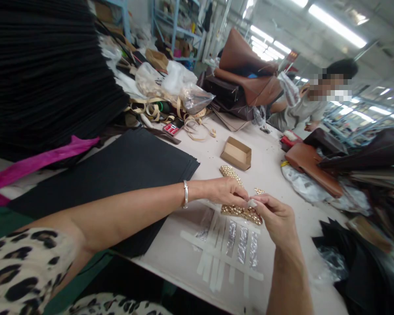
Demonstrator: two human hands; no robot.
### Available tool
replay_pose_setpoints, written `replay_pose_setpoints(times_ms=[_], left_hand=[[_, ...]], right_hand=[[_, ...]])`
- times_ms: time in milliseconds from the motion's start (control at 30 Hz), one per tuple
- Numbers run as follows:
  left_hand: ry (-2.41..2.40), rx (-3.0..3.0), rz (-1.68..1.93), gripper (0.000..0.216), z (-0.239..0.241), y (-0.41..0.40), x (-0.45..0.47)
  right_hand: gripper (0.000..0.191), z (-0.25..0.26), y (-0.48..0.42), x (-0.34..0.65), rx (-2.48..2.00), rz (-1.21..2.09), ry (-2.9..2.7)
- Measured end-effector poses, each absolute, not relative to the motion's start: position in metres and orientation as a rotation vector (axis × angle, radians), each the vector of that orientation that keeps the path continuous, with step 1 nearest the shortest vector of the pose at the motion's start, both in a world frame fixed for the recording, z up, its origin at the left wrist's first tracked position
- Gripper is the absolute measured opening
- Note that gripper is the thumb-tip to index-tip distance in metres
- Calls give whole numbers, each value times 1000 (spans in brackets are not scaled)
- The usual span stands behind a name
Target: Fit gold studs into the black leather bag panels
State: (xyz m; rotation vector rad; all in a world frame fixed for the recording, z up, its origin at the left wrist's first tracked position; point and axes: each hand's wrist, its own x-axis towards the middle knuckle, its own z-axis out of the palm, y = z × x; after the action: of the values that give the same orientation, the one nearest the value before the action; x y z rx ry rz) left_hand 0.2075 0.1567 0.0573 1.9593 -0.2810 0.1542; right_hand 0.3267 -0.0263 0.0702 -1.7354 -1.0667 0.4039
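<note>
Over the light tabletop, my left hand [228, 191] and my right hand [277, 214] meet at the fingertips. A small white piece [251, 203], perhaps tape or film, is pinched in my right fingers. My left thumb and fingers are closed against it; what they grip is hidden. Just beneath both hands lies a gold chain strip [238, 212] of close-set links. Another gold chain strip [230, 172] runs out past my left knuckles, and a short gold chain piece [258, 190] lies beyond my fingers.
Pale tape strips [216, 249] cross the table before me. Black sheets [134, 162] are stacked left, beside a tall black pile [46, 78]. A shallow cardboard box [236, 153] stands ahead. Brown bags [246, 83] are heaped behind; a co-worker [302, 109] is at far right.
</note>
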Motion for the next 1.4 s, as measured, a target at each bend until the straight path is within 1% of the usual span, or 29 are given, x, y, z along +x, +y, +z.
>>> replay_pose_setpoints(times_ms=[100,267,400,500,700,933,1167,1300,1400], left_hand=[[-253,1946,156,22,50,155,207],[-205,1926,75,18,47,161,198],[-248,1899,-30,19,47,165,193],[-272,1887,-86,20,46,167,191],[-310,1885,-125,16,44,166,190],[-310,1914,-82,25,53,166,187],[-290,1954,-76,28,56,169,186],[-302,1962,-53,27,57,169,186],[-319,1963,-24,27,57,168,188]], right_hand=[[33,65,-30,331,-1806,473,-1014],[42,57,-27,325,-1936,684,-1138],[51,49,-20,318,-1948,908,-1222],[54,42,-17,315,-1942,1003,-1206],[59,43,-19,310,-1979,999,-1210],[60,48,-21,299,-2003,992,-1241],[58,48,-17,291,-1983,757,-1217],[54,56,-13,286,-1957,774,-1240],[53,53,-11,285,-1928,682,-1197]])
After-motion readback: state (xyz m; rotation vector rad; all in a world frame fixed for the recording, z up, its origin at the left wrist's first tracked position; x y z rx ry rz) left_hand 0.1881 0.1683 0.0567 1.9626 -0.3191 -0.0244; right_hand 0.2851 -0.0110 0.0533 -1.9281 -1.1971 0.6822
